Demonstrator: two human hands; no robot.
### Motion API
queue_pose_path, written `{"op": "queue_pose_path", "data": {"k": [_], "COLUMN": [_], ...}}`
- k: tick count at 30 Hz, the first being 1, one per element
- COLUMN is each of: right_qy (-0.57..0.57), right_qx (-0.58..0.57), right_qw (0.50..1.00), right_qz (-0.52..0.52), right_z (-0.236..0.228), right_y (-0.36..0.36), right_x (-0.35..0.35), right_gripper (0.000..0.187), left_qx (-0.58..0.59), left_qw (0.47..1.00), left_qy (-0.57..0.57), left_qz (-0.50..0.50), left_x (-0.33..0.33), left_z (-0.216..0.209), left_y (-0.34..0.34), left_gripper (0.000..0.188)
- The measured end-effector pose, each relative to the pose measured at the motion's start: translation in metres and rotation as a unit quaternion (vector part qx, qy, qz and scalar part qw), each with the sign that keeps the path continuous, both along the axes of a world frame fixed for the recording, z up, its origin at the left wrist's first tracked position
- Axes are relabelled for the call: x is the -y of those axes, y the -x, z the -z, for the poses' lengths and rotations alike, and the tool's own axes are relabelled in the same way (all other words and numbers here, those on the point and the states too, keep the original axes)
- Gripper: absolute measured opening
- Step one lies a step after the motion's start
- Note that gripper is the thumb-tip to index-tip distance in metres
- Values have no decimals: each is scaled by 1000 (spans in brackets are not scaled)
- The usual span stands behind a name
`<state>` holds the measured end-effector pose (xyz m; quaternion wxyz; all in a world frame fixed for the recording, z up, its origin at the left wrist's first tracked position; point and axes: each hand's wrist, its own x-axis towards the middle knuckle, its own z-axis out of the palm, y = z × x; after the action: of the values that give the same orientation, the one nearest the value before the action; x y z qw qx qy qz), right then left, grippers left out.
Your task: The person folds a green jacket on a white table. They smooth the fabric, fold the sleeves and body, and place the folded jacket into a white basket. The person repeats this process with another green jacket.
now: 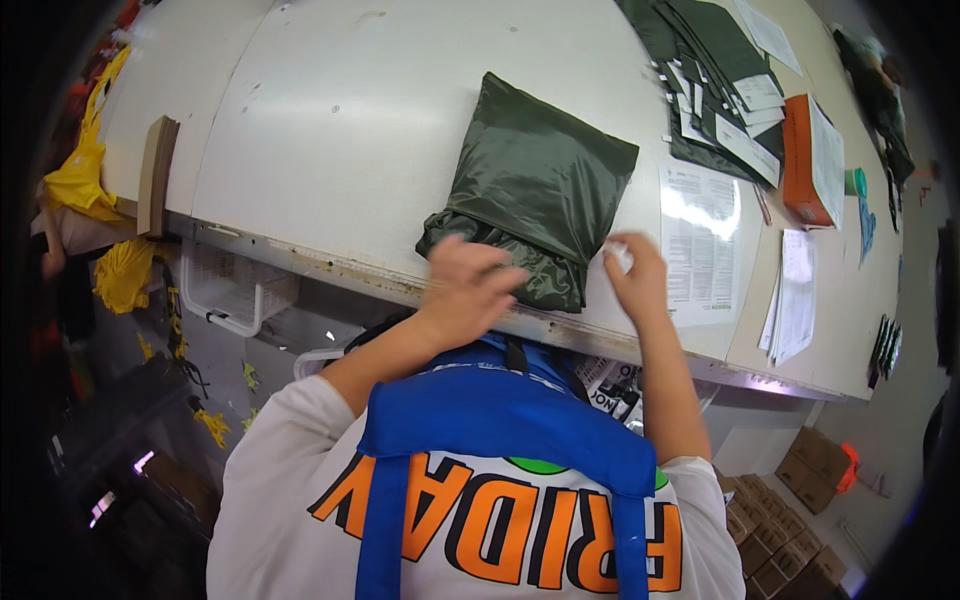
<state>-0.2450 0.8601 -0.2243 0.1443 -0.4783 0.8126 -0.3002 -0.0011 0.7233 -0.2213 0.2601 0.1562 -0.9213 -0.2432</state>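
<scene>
Bag (pixel 545 165) lies near table edge (pixel 340 269) with bare room leftward, left hand (pixel 468 288) loosely spread, right hand (pixel 640 278) pinching white scrap (pixel 621 257).

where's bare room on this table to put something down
The widest free patch lies between the brown cardboard and the folded green bag; a smaller one sits between that bag and the green pile. Crowded: the right side, with the pile, orange box and papers.

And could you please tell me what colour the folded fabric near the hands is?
The folded fabric is dark green; the head view shows it best.
</scene>
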Motion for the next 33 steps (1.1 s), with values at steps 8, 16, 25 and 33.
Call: {"op": "queue_pose_path", "data": {"k": [8, 16, 25, 33], "right_qy": [-158, -292, -120, -93], "right_qx": [-168, -158, 171, 235], "right_qw": [972, 940, 959, 955], "right_qz": [-42, -78, -194, -155], "right_z": [3, -73, -31, -59], "right_y": [42, -7, -49, -50], "right_x": [135, 90, 140, 120], "right_gripper": [77, 65, 44, 61], "left_qx": [-69, -21, -27, -64], "left_qw": [682, 651, 693, 891], "left_qy": [-681, -735, -712, -442], "left_qz": [-258, -186, -112, -78], "left_x": [-3, 75, 74, 50], "left_z": [33, 20, 57, 16], "left_y": [-24, -25, -16, -3], "left_gripper": [68, 39, 24, 24]}}
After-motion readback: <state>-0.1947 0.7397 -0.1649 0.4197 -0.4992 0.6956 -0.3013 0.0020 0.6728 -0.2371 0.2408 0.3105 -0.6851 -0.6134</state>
